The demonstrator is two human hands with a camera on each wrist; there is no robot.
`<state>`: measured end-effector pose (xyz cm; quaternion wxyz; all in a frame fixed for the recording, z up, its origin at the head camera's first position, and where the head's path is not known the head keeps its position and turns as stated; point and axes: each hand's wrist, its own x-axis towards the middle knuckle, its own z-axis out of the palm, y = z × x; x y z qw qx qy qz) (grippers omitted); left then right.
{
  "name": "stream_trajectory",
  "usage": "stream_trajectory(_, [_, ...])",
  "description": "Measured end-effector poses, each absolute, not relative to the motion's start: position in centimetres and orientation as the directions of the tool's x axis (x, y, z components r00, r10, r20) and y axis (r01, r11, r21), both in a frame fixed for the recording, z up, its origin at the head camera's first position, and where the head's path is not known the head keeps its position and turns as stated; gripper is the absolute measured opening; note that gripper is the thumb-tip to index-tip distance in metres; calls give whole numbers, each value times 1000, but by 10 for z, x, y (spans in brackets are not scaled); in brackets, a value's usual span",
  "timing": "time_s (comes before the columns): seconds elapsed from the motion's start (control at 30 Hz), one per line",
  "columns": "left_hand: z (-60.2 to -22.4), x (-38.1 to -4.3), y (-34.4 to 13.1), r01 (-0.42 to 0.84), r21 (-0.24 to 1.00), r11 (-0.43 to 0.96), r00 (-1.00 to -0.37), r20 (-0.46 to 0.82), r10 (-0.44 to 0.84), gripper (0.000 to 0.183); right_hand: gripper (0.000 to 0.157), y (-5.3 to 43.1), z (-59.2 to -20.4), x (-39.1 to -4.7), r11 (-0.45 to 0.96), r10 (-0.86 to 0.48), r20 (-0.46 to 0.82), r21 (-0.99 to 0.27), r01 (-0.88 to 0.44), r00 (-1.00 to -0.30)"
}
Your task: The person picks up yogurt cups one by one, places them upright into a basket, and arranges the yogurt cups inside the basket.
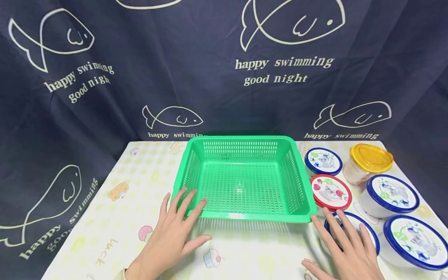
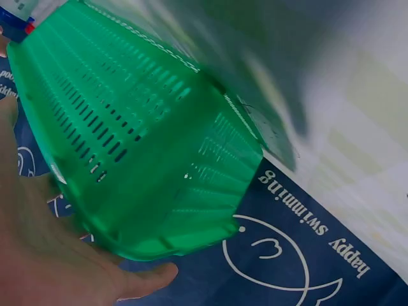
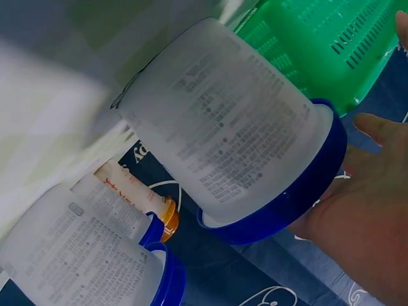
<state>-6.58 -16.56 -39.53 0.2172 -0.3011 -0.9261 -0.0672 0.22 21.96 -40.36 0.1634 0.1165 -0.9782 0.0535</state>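
A green plastic basket (image 1: 241,216) with slotted sides stands in the middle of the table. At its near left corner is my left hand (image 1: 173,233), fingers spread and the thumb pointing right. In the left wrist view, that hand's fingers (image 2: 38,217) reach along the basket's rim (image 2: 115,245). My right hand (image 1: 350,252), fingers outstretched, is over a white tub with a blue lid (image 1: 371,229), partly covering it. Its index fingertip comes close to the basket's near right corner. From the right wrist, the tub's printed side (image 3: 223,121) shows beside the hand (image 3: 366,197).
Right of the basket stand a red-lidded tub (image 1: 330,191), a small blue-lidded tub (image 1: 323,161), a yellow-lidded jar (image 1: 371,158) and two larger blue-lidded tubs (image 1: 393,193). A patterned cloth (image 1: 140,186) covers the table. Behind hangs a dark curtain (image 1: 210,77) with fish drawings.
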Motion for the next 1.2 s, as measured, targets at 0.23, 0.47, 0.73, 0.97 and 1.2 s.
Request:
stream_trajectory(0.23, [-406, -69, -169, 577, 9, 817, -729, 456, 510, 68, 100, 225, -403, -3, 971, -185, 319, -84, -222, -930])
stream_trajectory(0.47, [-408, -75, -169, 582, 24, 813, -719, 483, 500, 50, 95, 236, -402, -4, 970, -76, 319, -198, -145, -945])
stream_trajectory(0.73, [-408, -76, -169, 587, 40, 809, -718, 487, 497, 37, 71, 245, -406, -4, 957, -41, 356, -254, -139, -934])
stream_trajectory(0.97, [-407, -72, -170, 576, 36, 817, -727, 480, 491, 34, 62, 254, -408, -8, 981, 4, 324, -185, -59, -946])
stream_trajectory(1.2, [-408, -73, -170, 581, 41, 813, -720, 491, 490, 34, 77, 269, -419, -11, 984, 27, 127, -180, 4, -992])
